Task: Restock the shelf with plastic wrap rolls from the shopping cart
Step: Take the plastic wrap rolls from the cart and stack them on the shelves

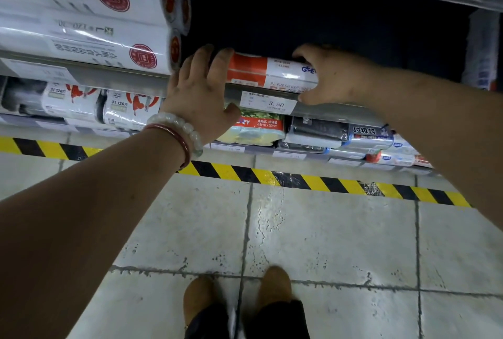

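Plastic wrap roll point(272, 73), white with an orange band at its left end, lying sideways on the front edge of the shelf point(122, 81), directly above a price tag point(268, 103) marked 3.50. Left hand point(201, 93) placed at the roll's left end, fingers extended and slightly spread over the orange band, thumb reaching down below the shelf edge; two bracelets point(179, 134), one of pale beads and one red, worn on that wrist. Right hand point(329, 77) cupped round the roll's right end, fingers curled over the top and far side, thumb set beneath, against the shelf edge. Dark vacant depth of the shelf visible behind the roll. Larger white rolls point(87, 17) with red round seals stacked on the same shelf, just left of the left hand. Lower shelf stocked with wrapped packs point(255, 130) of bags, near and below the price tag. Yellow-and-black hazard tape point(340, 185) laid across the tiled floor point(326, 229) in front of the shelving. Two brown shoes point(275, 287) seen at the near edge of the floor. Shopping cart out of view.
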